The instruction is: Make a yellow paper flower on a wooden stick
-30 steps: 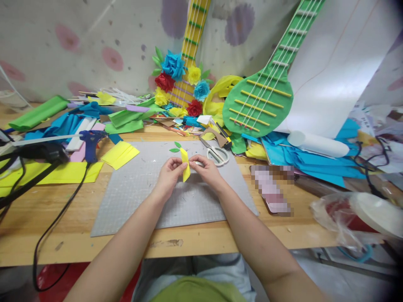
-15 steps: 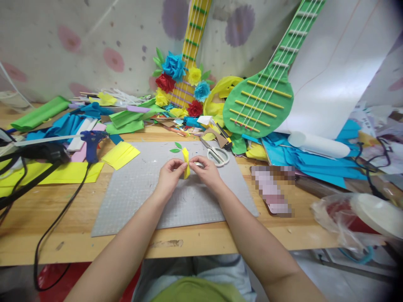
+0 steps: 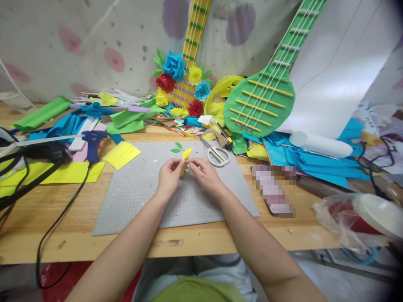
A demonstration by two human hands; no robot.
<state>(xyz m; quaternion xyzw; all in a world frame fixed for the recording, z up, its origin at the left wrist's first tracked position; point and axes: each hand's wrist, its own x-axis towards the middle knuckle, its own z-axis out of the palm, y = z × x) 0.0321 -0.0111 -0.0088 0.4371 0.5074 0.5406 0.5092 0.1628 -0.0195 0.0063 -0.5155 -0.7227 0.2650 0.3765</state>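
Above the grey cutting mat (image 3: 129, 197), a small piece of folded yellow crepe paper (image 3: 187, 154) stands between my two hands. My left hand (image 3: 168, 178) pinches its lower part between thumb and fingers. From the other side my right hand (image 3: 206, 174) has its fingertips closed at the paper's right edge; the exact grip is partly hidden. Two green paper leaves (image 3: 177, 147) lie on the mat just beyond the yellow paper. Scissors with white handles (image 3: 218, 156) rest close behind my right hand, at the mat's far edge.
A blue glue gun (image 3: 92, 147) with a trailing cord and yellow paper sheets (image 3: 122, 154) are to the left. Behind stand a yellow paper instrument (image 3: 192, 40) with flowers and a green one (image 3: 260, 105). Right are a phone (image 3: 272, 191), blue paper (image 3: 317, 161) and a bagged tub (image 3: 349, 214).
The yellow paper has turned in my fingers, its top now tilting right and looking more fanned out. Both hands stay nearly in place. The view has shifted slightly.
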